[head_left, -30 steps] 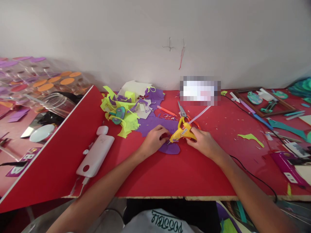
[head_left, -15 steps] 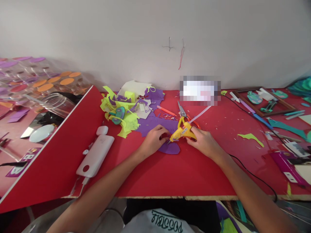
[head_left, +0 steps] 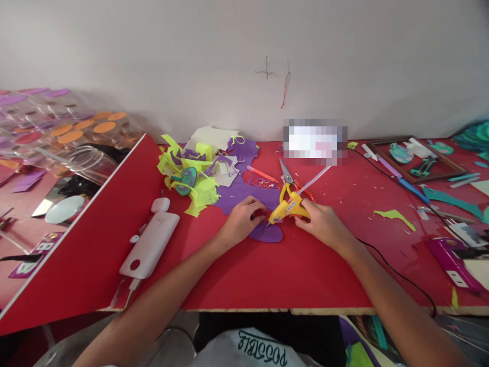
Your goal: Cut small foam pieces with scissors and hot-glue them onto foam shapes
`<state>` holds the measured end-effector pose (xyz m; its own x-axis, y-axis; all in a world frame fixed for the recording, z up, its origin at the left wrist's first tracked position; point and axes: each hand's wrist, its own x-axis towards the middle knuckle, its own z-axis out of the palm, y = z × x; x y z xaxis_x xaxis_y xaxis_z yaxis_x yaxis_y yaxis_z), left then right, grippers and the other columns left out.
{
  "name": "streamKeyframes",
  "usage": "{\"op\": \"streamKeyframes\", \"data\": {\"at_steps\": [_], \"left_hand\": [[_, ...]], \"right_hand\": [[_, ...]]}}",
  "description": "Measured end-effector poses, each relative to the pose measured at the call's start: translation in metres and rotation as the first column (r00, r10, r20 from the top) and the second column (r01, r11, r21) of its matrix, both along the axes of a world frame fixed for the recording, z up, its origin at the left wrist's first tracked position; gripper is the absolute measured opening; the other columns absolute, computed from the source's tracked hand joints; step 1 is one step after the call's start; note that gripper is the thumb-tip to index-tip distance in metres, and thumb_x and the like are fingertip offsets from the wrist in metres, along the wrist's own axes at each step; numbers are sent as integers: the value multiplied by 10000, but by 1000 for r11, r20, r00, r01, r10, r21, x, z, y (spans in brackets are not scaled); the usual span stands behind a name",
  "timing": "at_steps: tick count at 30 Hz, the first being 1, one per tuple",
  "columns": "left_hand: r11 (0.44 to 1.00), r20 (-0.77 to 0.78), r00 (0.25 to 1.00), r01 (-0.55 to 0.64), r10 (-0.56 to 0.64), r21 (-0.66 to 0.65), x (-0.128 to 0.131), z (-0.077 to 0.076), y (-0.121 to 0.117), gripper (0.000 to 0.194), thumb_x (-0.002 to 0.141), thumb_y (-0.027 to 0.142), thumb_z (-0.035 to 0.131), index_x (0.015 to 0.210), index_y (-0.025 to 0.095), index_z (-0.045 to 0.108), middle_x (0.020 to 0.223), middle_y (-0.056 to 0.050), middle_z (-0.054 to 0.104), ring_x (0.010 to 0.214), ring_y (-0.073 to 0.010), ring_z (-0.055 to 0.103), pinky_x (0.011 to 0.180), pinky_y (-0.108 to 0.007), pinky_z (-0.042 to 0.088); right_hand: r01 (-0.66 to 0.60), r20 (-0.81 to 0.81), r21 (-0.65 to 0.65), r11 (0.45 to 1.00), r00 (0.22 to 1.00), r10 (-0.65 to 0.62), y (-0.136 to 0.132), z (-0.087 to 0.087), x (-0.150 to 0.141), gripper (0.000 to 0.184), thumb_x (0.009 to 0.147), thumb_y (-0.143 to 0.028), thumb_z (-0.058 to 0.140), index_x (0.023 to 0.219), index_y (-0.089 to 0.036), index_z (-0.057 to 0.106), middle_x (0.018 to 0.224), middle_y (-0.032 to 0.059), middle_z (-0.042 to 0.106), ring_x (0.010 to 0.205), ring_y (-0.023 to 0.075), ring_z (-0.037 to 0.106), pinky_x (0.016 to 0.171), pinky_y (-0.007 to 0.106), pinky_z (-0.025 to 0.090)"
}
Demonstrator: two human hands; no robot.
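My right hand [head_left: 319, 218] is wrapped round the handle of a yellow hot glue gun [head_left: 288, 208]. A clear glue stick [head_left: 316, 178] sticks out of the gun's back end. The nozzle points down and left, at the top of a rounded purple cut-out piece [head_left: 269, 234] flat on the table. My left hand [head_left: 244, 220] is closed at that piece's left end, fingertips beside the nozzle; the pinch itself is partly hidden. Just behind the gun lie scissors [head_left: 287, 172] with grey blades and yellow handles, and red-orange handles [head_left: 308, 192] partly covered by the gun.
Purple, yellow and white scraps [head_left: 202, 191] pile up behind my left hand. A white power bank [head_left: 151, 247] lies left, by a red upright panel [head_left: 87, 239]. On the right are a brown frame [head_left: 416, 176], a black cord [head_left: 397, 278] and a magenta power strip [head_left: 451, 262].
The glue gun's nozzle has shifted slightly to the right over the purple piece. My left hand stays almost where it was.
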<state>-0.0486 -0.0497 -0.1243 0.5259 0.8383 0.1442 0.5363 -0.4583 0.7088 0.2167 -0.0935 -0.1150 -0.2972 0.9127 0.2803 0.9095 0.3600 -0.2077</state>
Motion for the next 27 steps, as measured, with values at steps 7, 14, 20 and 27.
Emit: {"op": "streamKeyframes", "data": {"at_steps": [7,14,20,27], "left_hand": [[1000,-2,1000,4,-4,2,0,-1,0,190,862,98,674,1017,196,722,1063,-45,641,799,-128,604,766,-254,495],[1000,-4,1000,3,-3,-3,0,2,0,194,856,95,667,1017,190,718,1061,-50,637,814,-132,612,772,-257,503],[1000,-12,1000,7,-7,2,0,3,0,178,865,104,669,1010,197,717,1052,-44,640,808,-133,603,764,-252,495],[1000,-3,1000,13,-13,1,1,4,0,180,860,88,674,1006,186,715,1049,-48,640,838,-139,608,776,-252,491]], "right_hand": [[0,16,10,1000,1000,-1,0,0,0,101,876,-281,631,922,-212,574,769,66,732,655,251,710,544,305,405],[-5,23,15,1000,1000,4,0,3,0,70,875,-262,612,920,-219,579,784,69,739,660,250,711,552,310,424],[-5,-2,-2,1000,1000,5,-1,2,1,86,884,-272,613,934,-211,578,788,79,735,681,267,722,557,312,429],[-3,8,-33,999,1000,3,0,1,1,86,906,-272,610,946,-204,577,807,85,737,680,271,718,559,313,406]]}}
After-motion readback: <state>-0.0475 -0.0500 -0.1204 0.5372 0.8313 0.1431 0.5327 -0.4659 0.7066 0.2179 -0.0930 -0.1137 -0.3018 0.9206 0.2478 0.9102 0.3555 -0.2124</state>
